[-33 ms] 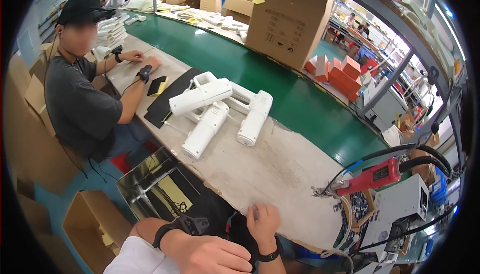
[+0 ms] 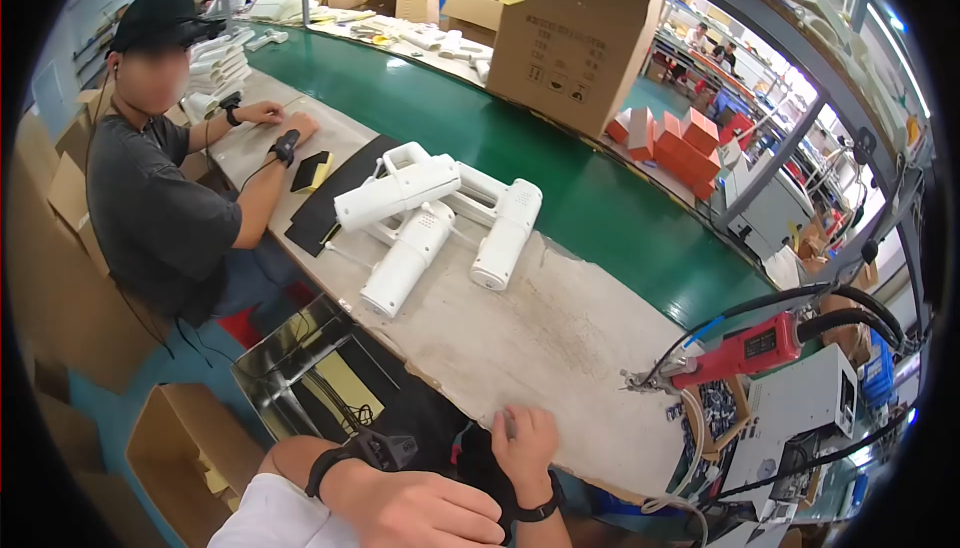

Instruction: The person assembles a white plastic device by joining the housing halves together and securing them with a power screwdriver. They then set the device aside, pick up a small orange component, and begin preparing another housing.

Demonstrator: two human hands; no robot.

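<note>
My left hand (image 2: 420,508) lies low in front of me, back up, its fingers bent under; whatever is beneath them is hidden. Beside it, my right hand (image 2: 526,443) rests at the near edge of the paper-covered worktable (image 2: 560,348). Its fingers are curled in, with a small greyish spot by the thumb that I cannot make out. Both wrists wear dark bands. Farther up the table lie white gun-shaped appliance housings: one (image 2: 400,193) rests across another (image 2: 410,260), and a third (image 2: 508,236) lies to their right. Neither hand touches them.
A red power tool (image 2: 740,350) with cables hangs at right, over a box of small parts (image 2: 722,413). A co-worker (image 2: 160,198) sits at left, both hands on the table. An open carton (image 2: 180,438) stands lower left. A green belt (image 2: 420,98) runs behind, with a big carton (image 2: 570,38) beyond.
</note>
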